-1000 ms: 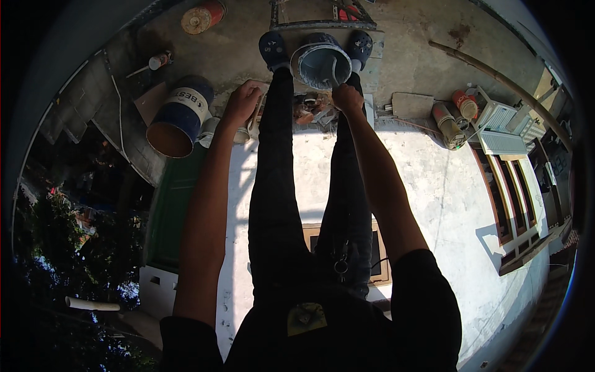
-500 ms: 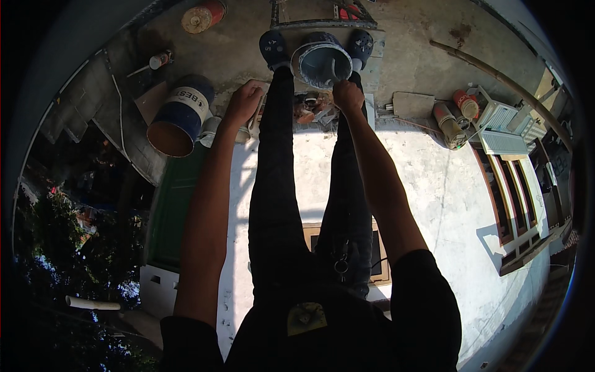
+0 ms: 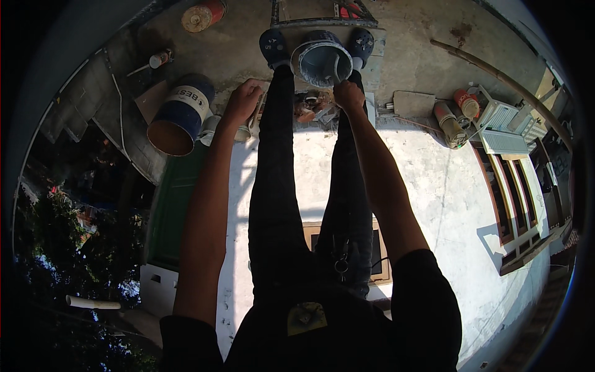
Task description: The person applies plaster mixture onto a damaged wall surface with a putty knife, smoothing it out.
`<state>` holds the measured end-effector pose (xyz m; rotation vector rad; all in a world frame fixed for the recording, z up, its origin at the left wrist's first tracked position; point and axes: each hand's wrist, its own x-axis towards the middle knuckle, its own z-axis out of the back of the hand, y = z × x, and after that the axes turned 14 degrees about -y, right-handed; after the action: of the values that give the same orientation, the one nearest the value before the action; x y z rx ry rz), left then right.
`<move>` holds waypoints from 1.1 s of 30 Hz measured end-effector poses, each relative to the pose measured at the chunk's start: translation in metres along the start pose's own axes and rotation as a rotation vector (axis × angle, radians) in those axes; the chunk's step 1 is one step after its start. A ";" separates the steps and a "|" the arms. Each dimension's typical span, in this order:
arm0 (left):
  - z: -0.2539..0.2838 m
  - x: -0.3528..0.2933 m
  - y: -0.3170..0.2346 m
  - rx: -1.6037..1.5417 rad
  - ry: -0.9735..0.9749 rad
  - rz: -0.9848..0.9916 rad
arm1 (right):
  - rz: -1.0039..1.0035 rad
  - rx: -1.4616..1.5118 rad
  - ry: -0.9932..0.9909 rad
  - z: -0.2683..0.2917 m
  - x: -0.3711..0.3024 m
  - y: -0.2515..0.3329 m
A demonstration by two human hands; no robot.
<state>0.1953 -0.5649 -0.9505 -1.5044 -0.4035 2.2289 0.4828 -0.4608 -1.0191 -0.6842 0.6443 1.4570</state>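
Your left hand [image 3: 246,96] hangs with fingers curled, how tightly or on what I cannot tell, while your right hand [image 3: 349,96] wraps the grey tool [image 3: 336,67] dipping into the bucket [image 3: 308,62], between your shoes [image 3: 361,47] near the board's [image 3: 374,69] far edge.

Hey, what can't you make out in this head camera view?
In the head view:
Grey curved tool: grip end hidden by the right hand.
Left hand: its own back hides the palm; anything held is unclear.
Dark frame: far end cut off by the top edge.
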 end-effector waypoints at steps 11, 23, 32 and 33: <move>0.000 0.000 0.004 0.009 -0.009 -0.006 | 0.015 0.018 0.040 0.003 -0.001 0.009; -0.032 -0.024 -0.046 0.077 0.100 -0.179 | 0.012 0.017 0.059 0.003 0.009 -0.005; -0.124 -0.051 -0.082 0.178 0.133 -0.441 | 0.125 0.003 0.061 0.032 -0.009 0.014; -0.129 -0.051 -0.077 0.189 0.109 -0.482 | 0.121 0.002 0.054 0.035 -0.011 0.020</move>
<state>0.3457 -0.5223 -0.9223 -1.2630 -0.4509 1.7497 0.4617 -0.4419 -0.9882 -0.6949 0.7390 1.5531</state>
